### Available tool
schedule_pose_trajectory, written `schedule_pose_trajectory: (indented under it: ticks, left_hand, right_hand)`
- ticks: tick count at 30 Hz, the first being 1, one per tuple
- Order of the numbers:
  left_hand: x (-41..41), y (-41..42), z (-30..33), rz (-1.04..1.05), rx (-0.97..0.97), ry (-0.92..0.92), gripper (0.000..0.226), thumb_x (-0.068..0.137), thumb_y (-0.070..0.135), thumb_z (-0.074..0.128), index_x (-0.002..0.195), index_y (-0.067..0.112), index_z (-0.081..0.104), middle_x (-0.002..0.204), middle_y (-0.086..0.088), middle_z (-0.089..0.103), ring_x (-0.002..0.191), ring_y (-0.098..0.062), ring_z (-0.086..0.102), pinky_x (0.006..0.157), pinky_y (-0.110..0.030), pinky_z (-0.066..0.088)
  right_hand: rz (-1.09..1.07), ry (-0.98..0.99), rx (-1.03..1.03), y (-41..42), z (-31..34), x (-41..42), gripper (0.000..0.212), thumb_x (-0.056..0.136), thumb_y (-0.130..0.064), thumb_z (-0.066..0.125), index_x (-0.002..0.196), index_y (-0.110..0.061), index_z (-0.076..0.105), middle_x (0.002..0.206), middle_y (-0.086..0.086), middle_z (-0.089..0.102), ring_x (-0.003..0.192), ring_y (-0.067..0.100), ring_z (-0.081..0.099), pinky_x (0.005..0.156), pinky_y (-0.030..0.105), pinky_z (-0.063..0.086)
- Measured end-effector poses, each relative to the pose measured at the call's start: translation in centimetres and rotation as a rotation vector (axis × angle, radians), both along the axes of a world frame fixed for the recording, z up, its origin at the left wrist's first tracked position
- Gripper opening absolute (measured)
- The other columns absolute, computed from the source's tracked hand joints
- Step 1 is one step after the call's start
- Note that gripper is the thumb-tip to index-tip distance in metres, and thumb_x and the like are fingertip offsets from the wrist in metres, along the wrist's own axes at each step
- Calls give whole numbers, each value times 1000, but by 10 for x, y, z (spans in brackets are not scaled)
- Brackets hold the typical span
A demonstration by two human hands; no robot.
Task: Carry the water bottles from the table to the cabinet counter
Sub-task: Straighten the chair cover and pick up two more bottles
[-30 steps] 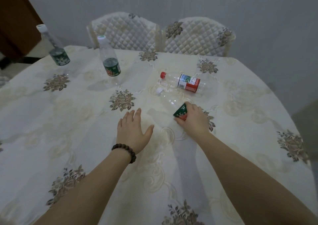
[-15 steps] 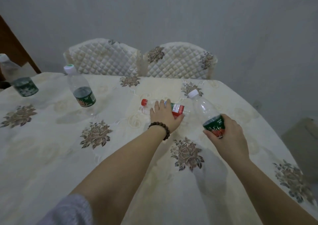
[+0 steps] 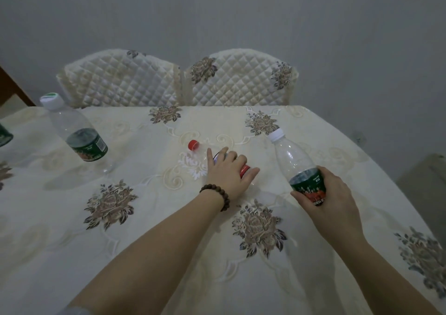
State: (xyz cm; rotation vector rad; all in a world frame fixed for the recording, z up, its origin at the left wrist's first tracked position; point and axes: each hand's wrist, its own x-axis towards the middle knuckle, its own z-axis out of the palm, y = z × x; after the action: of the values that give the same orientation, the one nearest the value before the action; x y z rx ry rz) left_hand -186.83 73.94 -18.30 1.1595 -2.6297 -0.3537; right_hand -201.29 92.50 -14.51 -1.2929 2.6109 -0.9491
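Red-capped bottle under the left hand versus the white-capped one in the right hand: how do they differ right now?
The red-capped bottle lies on its side on the tablecloth; the white-capped bottle is held off it, tilted with its cap up. The left hand curls over the red-capped bottle from above; the right hand grips the white-capped bottle at its green label. The red-capped bottle's label shows red. Both are clear plastic and look empty.

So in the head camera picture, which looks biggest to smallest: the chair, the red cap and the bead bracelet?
1. Chair, clearly the largest, though farthest from the camera.
2. Bead bracelet.
3. Red cap, a little smaller; it lies farther away, so these two are not surely ranked.
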Motion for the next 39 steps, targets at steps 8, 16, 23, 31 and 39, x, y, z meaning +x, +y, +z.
schedule_pose_trajectory:
  ticks: [8, 16, 23, 31, 39]
  left_hand:
    - [91, 63, -4, -306, 10, 73, 42, 90, 60, 34, 102, 29, 59, 115, 13, 54, 140, -14, 26, 116, -51, -4]
    - [122, 106, 21, 116, 225, 145, 85, 73, 81, 35, 142, 32, 31, 156, 0, 21, 146, -18, 7, 117, -51, 7]
    - [99, 114, 32, 755, 449, 116, 123, 65, 75, 62, 150, 15, -5, 155, -17, 10, 139, -35, 21, 108, -49, 28]
    - [105, 115, 22, 714, 527, 203, 106, 76, 47, 71, 148, 7, 5, 141, -16, 33, 128, -32, 38, 95, -40, 42]
    - [126, 114, 60, 542, 407, 494, 83, 74, 25, 74, 141, 14, 27, 132, -8, 40, 110, -21, 49, 87, -28, 42]
  right_hand:
    - [41, -36, 23, 16, 3, 36, 71, 77, -50, 69, 135, -21, 43, 119, 1, 54, 112, 20, 47, 87, 33, 41]
    - [105, -79, 33, 17, 10, 76, 71, 77, -52, 69, 135, -21, 42, 118, 2, 55, 110, 20, 48, 87, 33, 41]
    - [144, -80, 20, 18, 16, 88, 71, 76, -53, 69, 134, -22, 43, 116, 1, 56, 109, 20, 48, 85, 32, 41]
    - [171, -106, 2, 24, 15, 87, 69, 76, -54, 69, 131, -20, 46, 112, 0, 56, 107, 20, 49, 84, 33, 42]
    - [181, -183, -80, 15, 31, 109, 66, 75, -49, 71, 130, -21, 46, 113, -1, 57, 108, 21, 49, 89, 37, 44]
